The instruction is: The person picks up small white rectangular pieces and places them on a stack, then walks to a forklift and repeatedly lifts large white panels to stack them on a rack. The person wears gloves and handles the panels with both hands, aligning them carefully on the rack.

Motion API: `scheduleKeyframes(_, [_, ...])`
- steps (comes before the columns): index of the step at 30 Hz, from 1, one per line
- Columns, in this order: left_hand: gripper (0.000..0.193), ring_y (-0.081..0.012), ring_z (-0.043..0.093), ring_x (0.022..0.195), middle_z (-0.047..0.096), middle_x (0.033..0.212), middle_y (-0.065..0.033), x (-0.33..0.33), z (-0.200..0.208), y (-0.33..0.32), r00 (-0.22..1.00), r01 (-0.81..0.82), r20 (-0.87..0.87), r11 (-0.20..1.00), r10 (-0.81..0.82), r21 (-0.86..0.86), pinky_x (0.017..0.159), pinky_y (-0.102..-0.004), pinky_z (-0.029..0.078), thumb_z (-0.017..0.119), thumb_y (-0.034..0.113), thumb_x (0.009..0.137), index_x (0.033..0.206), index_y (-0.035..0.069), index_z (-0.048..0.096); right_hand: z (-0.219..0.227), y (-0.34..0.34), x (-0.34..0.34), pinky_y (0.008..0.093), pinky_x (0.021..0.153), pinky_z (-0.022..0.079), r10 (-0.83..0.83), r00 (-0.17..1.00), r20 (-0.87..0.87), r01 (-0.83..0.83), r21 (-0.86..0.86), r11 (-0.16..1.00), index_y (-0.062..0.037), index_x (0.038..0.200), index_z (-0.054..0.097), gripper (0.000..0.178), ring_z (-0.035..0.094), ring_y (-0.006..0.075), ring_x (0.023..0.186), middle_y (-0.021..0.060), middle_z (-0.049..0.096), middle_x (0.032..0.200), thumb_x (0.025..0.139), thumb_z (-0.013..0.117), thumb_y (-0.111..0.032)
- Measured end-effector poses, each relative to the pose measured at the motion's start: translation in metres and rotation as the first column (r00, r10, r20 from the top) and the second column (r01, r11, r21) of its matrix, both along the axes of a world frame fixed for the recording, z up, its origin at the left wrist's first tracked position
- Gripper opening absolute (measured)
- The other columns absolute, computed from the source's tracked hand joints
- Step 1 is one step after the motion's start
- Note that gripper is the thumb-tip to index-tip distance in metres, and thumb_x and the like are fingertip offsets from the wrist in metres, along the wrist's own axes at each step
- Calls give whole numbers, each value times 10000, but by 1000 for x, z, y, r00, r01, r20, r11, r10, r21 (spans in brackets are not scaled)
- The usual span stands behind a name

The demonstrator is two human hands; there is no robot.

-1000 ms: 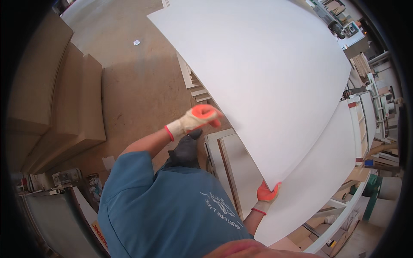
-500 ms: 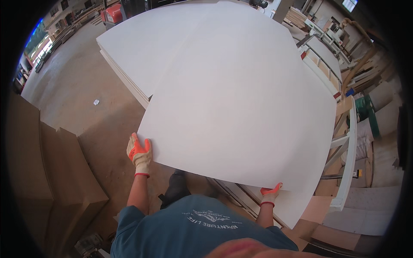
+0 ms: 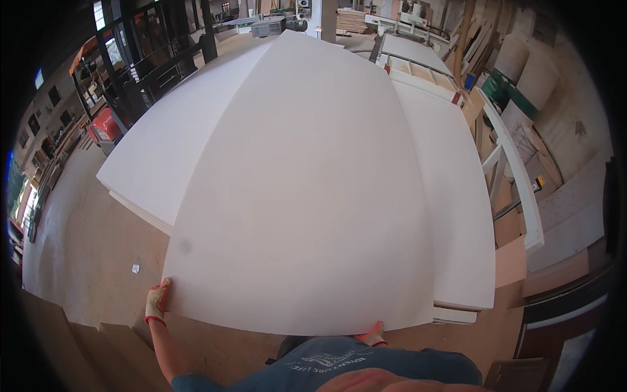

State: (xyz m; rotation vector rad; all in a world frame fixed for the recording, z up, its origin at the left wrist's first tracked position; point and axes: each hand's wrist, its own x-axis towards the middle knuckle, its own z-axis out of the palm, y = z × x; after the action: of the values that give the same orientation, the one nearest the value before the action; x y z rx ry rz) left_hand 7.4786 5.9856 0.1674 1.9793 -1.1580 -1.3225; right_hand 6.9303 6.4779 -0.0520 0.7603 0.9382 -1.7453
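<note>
Gripping the near left corner of a large white board [image 3: 307, 196], the gloved left hand [image 3: 157, 302] curls its fingers over the edge — the sheet stretches up and away from it, lying flat across a stack of white boards [image 3: 147, 166]. The right hand [image 3: 372, 334], also gloved, shows only partly under the board's near edge, low and right of centre; its grasp cannot be made out. A red forklift [image 3: 104, 124] stands beyond the stack at the left.
</note>
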Motion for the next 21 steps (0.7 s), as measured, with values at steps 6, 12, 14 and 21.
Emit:
scheduleKeyframes(6, [523,-104,506,636,560,712,34,-40,11,-5,970,151,206,985,-130,-89,553,-311,425,791,511,914,827,9,672,0,54,23,541,926,536,-155,987,-37,157,92,983,-172,1413,560,555,592,326,1263,56,583,1447,1027,441,-552])
scheduleKeyframes(12, [551,-80,389,674,457,736,72,-155,-4,72,962,220,164,976,-217,0,570,-311,342,794,537,905,756,44,601,-8,121,-28,545,927,538,-423,883,-205,459,186,869,-161,1454,535,605,587,339,1288,72,556,1496,1037,392,-575])
scheduleKeyframes(14, [572,-92,449,699,502,740,39,-200,-18,101,959,218,163,971,-231,97,595,-308,395,792,549,899,797,12,623,-12,143,-58,546,927,539,-450,844,-292,533,363,764,-158,1468,527,621,585,343,1296,77,547,1512,1041,376,-582])
scheduleKeyframes(21, [559,-125,523,635,541,742,31,-315,-76,127,936,318,44,893,-349,318,565,-341,461,812,584,862,892,51,645,28,210,-161,437,805,562,-433,767,-474,641,603,476,-66,1328,629,679,677,278,1051,95,691,1267,1016,445,-641])
